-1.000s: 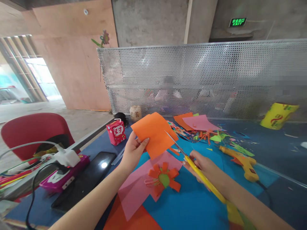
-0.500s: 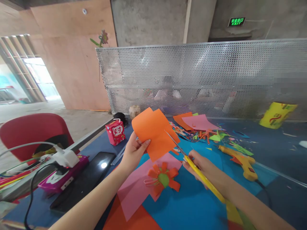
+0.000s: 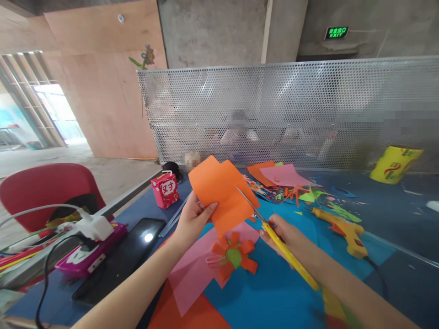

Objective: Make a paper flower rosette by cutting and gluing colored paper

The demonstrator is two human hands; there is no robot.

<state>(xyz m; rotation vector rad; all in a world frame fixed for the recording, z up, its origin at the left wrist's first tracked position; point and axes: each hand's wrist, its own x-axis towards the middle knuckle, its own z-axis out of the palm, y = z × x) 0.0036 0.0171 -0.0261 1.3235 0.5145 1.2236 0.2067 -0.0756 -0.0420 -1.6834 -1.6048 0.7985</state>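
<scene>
My left hand (image 3: 196, 217) pinches the lower left edge of a curled orange sheet of paper (image 3: 224, 194), raised above the table. In my right hand (image 3: 283, 233) is a pair of scissors (image 3: 286, 251) with yellow handles. Their blades lie across the right part of the orange paper, pointing up and left. Below the hands, an orange paper flower (image 3: 234, 257) with a green centre rests on pink paper (image 3: 192, 278) and a blue sheet (image 3: 267, 292).
A yellow glue gun (image 3: 343, 230) lies at right, beyond it a yellow roll (image 3: 394, 165). Paper scraps (image 3: 295, 194) spread before the perforated metal screen (image 3: 291, 114). At left are a red drink carton (image 3: 165, 189), a black phone (image 3: 120, 260) and a purple power strip (image 3: 91, 256).
The orange paper has shifted and turned slightly in my left hand's grip. The scissors stay almost in the same place, against the paper's right part.
</scene>
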